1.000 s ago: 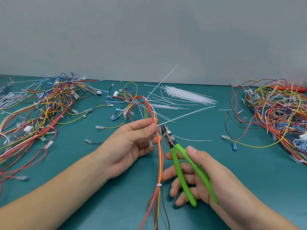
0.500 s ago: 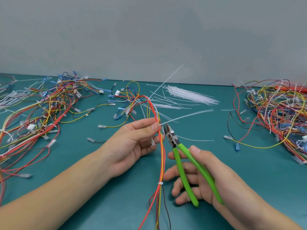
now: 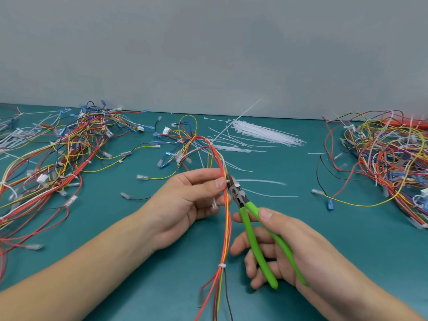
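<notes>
My left hand (image 3: 185,205) pinches a bundle of red, orange and yellow wires (image 3: 228,228) between thumb and fingers, held above the teal table. A white cable tie (image 3: 221,265) binds the bundle lower down. My right hand (image 3: 284,249) grips green-handled side cutters (image 3: 254,230). Their dark jaws (image 3: 232,185) sit against the bundle right beside my left thumb, where a small white tie stub shows. A loose white tie tail (image 3: 261,181) lies blurred just right of the jaws.
A heap of white cable ties (image 3: 264,133) lies at the back centre. Tangled wire harnesses cover the table's left (image 3: 58,158) and right (image 3: 382,156). Loose terminals and wires lie around the middle. A grey wall stands behind the teal table (image 3: 301,228).
The cutter jaws have closed in on the bundle beside my left thumb. The long tie tail that slanted up from the bundle now lies loose and blurred to the right of the jaws.
</notes>
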### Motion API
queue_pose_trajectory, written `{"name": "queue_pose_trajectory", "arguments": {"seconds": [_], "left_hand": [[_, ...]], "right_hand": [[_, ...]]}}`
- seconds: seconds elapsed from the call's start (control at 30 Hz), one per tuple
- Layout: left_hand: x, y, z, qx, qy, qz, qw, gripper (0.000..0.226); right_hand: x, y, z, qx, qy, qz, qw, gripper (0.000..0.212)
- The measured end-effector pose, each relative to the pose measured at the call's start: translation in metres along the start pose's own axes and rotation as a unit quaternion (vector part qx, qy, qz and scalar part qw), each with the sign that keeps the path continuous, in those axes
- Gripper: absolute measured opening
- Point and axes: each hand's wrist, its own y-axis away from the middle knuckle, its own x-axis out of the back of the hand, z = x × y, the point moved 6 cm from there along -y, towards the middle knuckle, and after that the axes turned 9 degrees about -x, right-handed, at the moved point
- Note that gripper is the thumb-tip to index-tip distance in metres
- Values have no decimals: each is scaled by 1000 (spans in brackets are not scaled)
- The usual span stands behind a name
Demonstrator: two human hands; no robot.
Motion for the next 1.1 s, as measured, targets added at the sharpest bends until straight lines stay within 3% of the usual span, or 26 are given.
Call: {"name": "queue_pose_trajectory", "arguments": {"seconds": [0.4, 0.53, 0.63, 0.77, 0.97, 1.03, 1.1], "left_hand": [[0, 1, 0, 2, -4, 22, 1000, 55], [-1, 3, 2, 5, -17, 8, 1000, 47], [-6, 6, 4, 2, -60, -27, 998, 29], [-16, 11, 4, 3, -129, -92, 987, 17], [-25, 17, 10, -12, -274, -193, 942, 11], [-23, 16, 14, -35, -288, -159, 944, 20], [-14, 11, 15, -39, -249, -79, 965, 32]], "right_hand": [[0, 0, 0, 44, 54, 32, 997, 39], [9, -1, -3, 51, -20, 58, 997, 31], [23, 0, -14, 95, -70, 100, 988, 46], [31, 1, -15, 108, -28, 130, 985, 51], [12, -3, -4, 104, 8, 75, 992, 42], [12, -3, -2, 108, 23, 81, 991, 42], [12, -2, -2, 109, 34, 86, 990, 44]]}}
